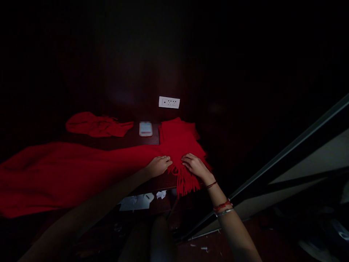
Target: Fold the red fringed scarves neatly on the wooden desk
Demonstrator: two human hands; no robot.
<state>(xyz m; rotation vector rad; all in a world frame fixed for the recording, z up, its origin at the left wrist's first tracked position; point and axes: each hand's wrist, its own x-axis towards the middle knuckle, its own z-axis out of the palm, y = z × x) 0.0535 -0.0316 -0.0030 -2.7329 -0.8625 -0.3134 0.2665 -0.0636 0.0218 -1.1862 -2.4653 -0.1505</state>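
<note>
A long red scarf (89, 163) stretches from the left side across a dark tabletop, and its fringed end (188, 180) hangs over the front edge. With fingers pinched, my left hand (159, 166) grips the scarf's edge beside the fringe. My right hand (195, 165) is closed too, its bent fingers on the cloth just above the tassels. Behind the hands lies a folded red cloth (178, 129), partly covered by the scarf end. The fingertips of both hands are partly hidden.
A bunched red cloth (95, 124) lies at the back left. Near it rests a small pale rectangular item (145, 128). A white socket plate (169, 102) is on the wall. Papers (136, 202) sit on a lower shelf. A slanting metal-edged frame (261, 169) stands at right.
</note>
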